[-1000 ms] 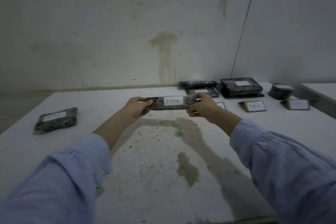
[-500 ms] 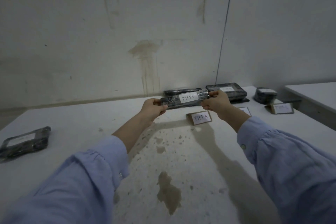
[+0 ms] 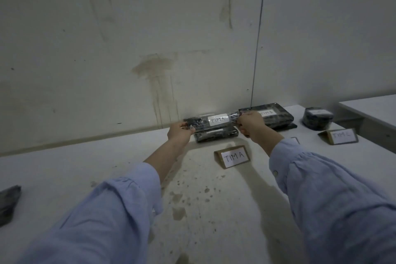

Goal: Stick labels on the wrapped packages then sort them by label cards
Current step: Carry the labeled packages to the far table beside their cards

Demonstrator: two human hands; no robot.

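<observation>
A long dark wrapped package [image 3: 214, 122] with a white "TIM A" label is held by both ends, my left hand [image 3: 179, 133] on its left end and my right hand [image 3: 250, 123] on its right end. It hovers just above another dark package [image 3: 216, 134] lying at the back of the white table [image 3: 64, 178]. In front stands the "TIM A" card [image 3: 232, 156]. To the right lies a "TIM B" package [image 3: 276, 115], then a small dark package [image 3: 317, 119] behind the "TIM C" card [image 3: 339, 136].
One more dark package [image 3: 7, 203] lies at the table's left edge. A stained wall rises right behind the packages. A second white table [image 3: 372, 109] stands at the far right. Brown stains mark the table's middle.
Both hands have carried the "TIM A" package away from me and to the right, until it is over the package behind the "TIM A" card.
</observation>
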